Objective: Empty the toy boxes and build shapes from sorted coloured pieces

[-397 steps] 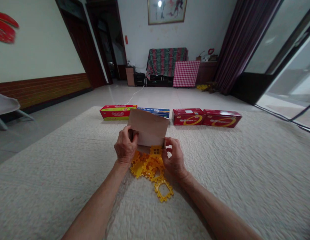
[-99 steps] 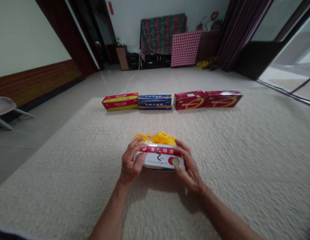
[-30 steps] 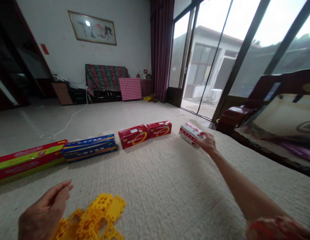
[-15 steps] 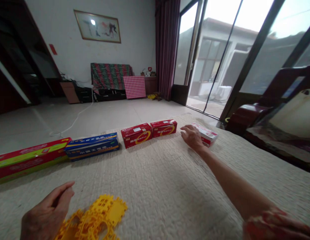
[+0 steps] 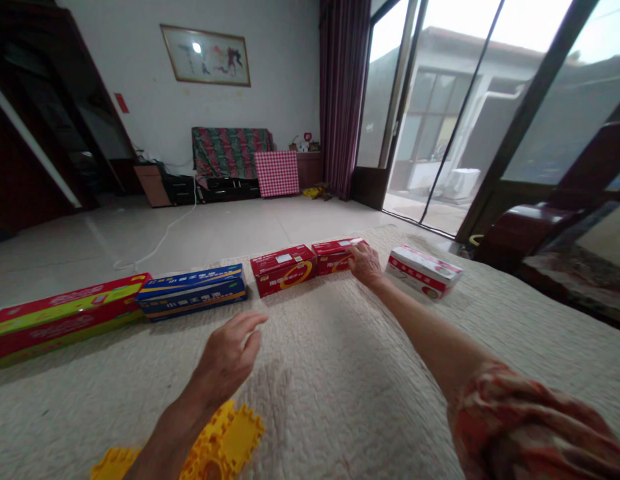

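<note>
Your right hand [image 5: 366,264] is at the right end of the right-hand red box [image 5: 331,259]; I cannot tell whether it pinches. Your left hand [image 5: 235,352] hangs loosely spread; its forearm [image 5: 176,428], dropping low, could scatter the yellow pieces [image 5: 241,432].

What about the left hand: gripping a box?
No, the left hand has its fingers extended with no box in them, over the cream quilted mat near the blue battery box.
</note>
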Demonstrator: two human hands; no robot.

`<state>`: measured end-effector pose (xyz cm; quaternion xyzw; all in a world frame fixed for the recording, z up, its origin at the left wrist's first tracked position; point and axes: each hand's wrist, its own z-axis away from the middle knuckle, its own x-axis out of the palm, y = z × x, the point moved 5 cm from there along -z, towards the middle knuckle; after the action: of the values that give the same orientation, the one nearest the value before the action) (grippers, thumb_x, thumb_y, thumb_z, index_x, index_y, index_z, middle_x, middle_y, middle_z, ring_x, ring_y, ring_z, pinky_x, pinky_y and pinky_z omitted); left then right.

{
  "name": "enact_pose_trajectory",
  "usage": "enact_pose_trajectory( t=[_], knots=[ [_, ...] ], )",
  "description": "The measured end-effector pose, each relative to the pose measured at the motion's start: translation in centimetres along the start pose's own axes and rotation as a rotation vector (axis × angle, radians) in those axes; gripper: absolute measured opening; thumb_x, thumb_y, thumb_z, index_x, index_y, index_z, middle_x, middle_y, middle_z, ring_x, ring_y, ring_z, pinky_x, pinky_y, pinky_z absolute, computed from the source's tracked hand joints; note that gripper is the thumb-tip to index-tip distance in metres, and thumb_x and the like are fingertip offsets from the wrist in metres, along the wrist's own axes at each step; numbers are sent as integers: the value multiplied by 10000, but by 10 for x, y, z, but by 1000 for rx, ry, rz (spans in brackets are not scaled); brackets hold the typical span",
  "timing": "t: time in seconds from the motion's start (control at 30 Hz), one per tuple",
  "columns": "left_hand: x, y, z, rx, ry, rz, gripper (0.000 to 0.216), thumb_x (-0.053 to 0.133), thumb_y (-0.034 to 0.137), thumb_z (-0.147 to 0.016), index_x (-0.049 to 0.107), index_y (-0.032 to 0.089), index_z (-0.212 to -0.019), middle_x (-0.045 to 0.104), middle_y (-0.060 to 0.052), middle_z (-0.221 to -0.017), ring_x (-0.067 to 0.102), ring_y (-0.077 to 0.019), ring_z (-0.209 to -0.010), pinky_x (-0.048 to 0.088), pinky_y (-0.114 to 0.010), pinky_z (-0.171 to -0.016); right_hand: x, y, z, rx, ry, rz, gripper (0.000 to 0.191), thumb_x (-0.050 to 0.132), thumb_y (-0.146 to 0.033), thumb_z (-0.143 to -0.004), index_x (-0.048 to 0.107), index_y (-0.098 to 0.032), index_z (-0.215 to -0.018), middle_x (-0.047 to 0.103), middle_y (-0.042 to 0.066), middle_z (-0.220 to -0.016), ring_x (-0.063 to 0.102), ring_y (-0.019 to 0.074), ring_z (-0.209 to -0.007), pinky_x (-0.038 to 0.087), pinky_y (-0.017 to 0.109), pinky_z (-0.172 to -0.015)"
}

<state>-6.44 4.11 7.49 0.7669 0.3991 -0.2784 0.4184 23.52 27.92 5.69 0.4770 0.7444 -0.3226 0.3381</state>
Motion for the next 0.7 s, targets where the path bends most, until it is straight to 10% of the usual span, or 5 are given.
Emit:
enact_pose_trajectory(
  t=[0.3,0.5,0.7],
  knots=[
    [141,50,-149,102,-285,-85,532,508,108,-739,585,122,-1265,576,-149,-1247,600,-246,-1118,497,-337,-983,-7,4,0,-34,-19,49,189,537,-191,-836,704,-200,-924,647,115,-1031,497,275,-999,327,409,-889],
    [150,60,-142,50,-221,45,612,516,106,-737,506,102,-1349,553,-152,-1270,560,-253,-1167,461,-350,-1031,-42,-3,41,-155,-56,99,145,562,-178,-832,693,-200,-889,647,104,-990,482,268,-1008,332,381,-866],
    [117,69,-93,107,-201,68,505,484,99,-736,615,143,-1222,645,-117,-1131,614,-237,-1051,506,-375,-971,-75,-39,97,-240,-31,30,146,530,-151,-844,664,-207,-851,628,86,-901,479,249,-916,344,368,-828]
  ],
)
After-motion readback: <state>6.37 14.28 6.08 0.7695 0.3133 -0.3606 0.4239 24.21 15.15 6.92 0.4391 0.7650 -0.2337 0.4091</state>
